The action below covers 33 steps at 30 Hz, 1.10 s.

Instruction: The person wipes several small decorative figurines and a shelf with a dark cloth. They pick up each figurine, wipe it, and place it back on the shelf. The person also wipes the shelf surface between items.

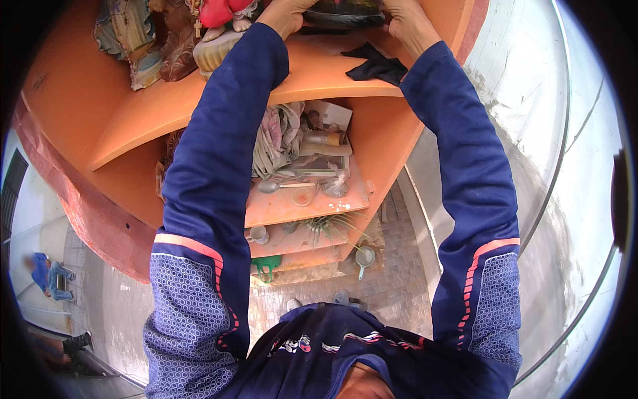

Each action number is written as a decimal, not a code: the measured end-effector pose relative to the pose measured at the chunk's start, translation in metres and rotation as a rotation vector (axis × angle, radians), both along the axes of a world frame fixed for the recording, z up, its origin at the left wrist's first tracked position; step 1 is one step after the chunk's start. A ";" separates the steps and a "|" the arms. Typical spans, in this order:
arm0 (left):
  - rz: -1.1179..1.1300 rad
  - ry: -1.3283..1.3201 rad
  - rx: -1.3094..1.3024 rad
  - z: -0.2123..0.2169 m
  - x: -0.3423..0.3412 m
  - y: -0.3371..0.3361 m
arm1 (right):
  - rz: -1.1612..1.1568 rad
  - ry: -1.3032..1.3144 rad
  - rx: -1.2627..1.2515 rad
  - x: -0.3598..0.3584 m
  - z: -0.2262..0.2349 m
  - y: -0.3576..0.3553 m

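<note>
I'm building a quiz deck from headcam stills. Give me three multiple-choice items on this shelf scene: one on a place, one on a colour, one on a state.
1. Where does the black cloth lie?
A. on the top shelf, beside the right hand
B. on the floor
C. over the left sleeve

2. What colour are the shelves?
A. white
B. orange
C. green

3. What are the two hands doing?
A. hanging free
B. both gripping a dark round dish
C. folding the cloth

Answers:
1 A, it lies on the shelf board just below the right hand.
2 B, every board is orange.
3 B, the left hand and the right hand hold the dark round dish at its two sides.
</note>
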<state>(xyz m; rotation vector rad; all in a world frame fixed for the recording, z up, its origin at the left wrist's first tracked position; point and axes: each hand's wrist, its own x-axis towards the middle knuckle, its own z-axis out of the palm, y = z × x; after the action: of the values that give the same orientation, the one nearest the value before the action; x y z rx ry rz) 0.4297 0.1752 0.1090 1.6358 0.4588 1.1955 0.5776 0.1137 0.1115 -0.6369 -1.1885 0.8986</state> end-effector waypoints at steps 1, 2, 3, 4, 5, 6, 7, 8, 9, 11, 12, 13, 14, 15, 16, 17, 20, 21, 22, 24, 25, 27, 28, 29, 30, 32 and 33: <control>-0.001 -0.012 0.002 -0.001 -0.002 -0.007 | 0.021 0.006 -0.003 -0.002 0.000 -0.007; -0.022 -0.015 0.007 -0.003 -0.004 -0.014 | 0.029 0.014 -0.009 -0.003 -0.002 -0.017; -0.034 -0.020 0.015 -0.005 -0.008 -0.022 | 0.013 -0.021 0.016 -0.006 -0.002 -0.025; -0.033 -0.036 0.057 -0.008 -0.012 -0.031 | 0.005 -0.016 -0.017 -0.010 -0.004 -0.035; 0.005 -0.034 0.043 -0.011 -0.017 -0.040 | -0.058 -0.040 -0.086 -0.014 -0.004 -0.045; 0.002 -0.034 0.047 -0.015 -0.021 -0.049 | 0.014 -0.048 0.007 -0.024 -0.007 -0.053; 0.011 -0.052 0.120 -0.019 -0.027 -0.058 | -0.039 -0.107 -0.021 -0.030 -0.009 -0.063; 0.030 -0.045 0.136 -0.023 -0.035 -0.066 | -0.074 -0.129 -0.023 -0.038 -0.012 -0.072; 0.023 -0.069 0.167 -0.026 -0.041 -0.073 | -0.100 -0.164 0.013 -0.048 -0.017 -0.081; 0.033 -0.085 0.212 -0.033 -0.060 -0.087 | -0.129 -0.204 0.067 -0.068 -0.026 -0.097; 0.048 -0.079 0.226 -0.036 -0.071 -0.092 | -0.137 -0.212 0.085 -0.078 -0.030 -0.104; 0.055 -0.075 0.240 -0.037 -0.080 -0.097 | -0.146 -0.218 0.095 -0.089 -0.032 -0.108; 0.008 -0.087 0.223 -0.037 -0.089 -0.101 | -0.155 -0.224 0.105 -0.099 -0.033 -0.111; -0.045 -0.098 0.205 -0.038 -0.100 -0.105 | -0.164 -0.226 0.105 -0.109 -0.035 -0.114; -0.099 -0.110 0.184 -0.039 -0.111 -0.110 | -0.132 -0.225 0.099 -0.117 -0.035 -0.118; 0.073 -0.026 0.222 -0.039 -0.126 -0.115 | -0.100 -0.224 0.093 -0.124 -0.035 -0.122; 0.065 -0.039 0.198 -0.036 -0.159 -0.129 | 0.037 -0.181 0.146 -0.152 -0.039 -0.127; 0.191 0.012 0.130 -0.035 -0.171 -0.133 | 0.081 -0.157 0.174 -0.162 -0.042 -0.127; 0.225 0.050 0.099 -0.034 -0.183 -0.138 | 0.127 -0.134 0.200 -0.171 -0.045 -0.126; 0.124 0.104 0.175 -0.029 -0.207 -0.144 | 0.196 -0.147 0.195 -0.186 -0.044 -0.119; 0.126 0.141 0.193 -0.027 -0.218 -0.145 | 0.219 -0.147 0.183 -0.194 -0.042 -0.114; 0.258 0.216 0.134 -0.023 -0.241 -0.146 | 0.312 -0.125 0.203 -0.207 -0.046 -0.104; 0.294 0.204 0.120 -0.024 -0.252 -0.145 | 0.312 -0.097 0.194 -0.217 -0.050 -0.095; 0.330 0.192 0.110 -0.025 -0.264 -0.143 | 0.312 -0.067 0.185 -0.229 -0.053 -0.089; 0.366 0.181 0.104 -0.026 -0.277 -0.139 | 0.316 -0.058 0.183 -0.245 -0.053 -0.073; 0.424 0.217 0.153 -0.030 -0.303 -0.128 | 0.324 -0.040 0.177 -0.274 -0.051 -0.050; 0.468 0.216 0.160 -0.035 -0.316 -0.121 | 0.253 -0.064 0.147 -0.288 -0.054 -0.040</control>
<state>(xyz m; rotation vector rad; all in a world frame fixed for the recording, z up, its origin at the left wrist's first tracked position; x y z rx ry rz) 0.1134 0.0541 0.0738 1.8661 0.9428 1.4281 0.2899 0.0737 0.0579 -0.4047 -1.4005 0.9971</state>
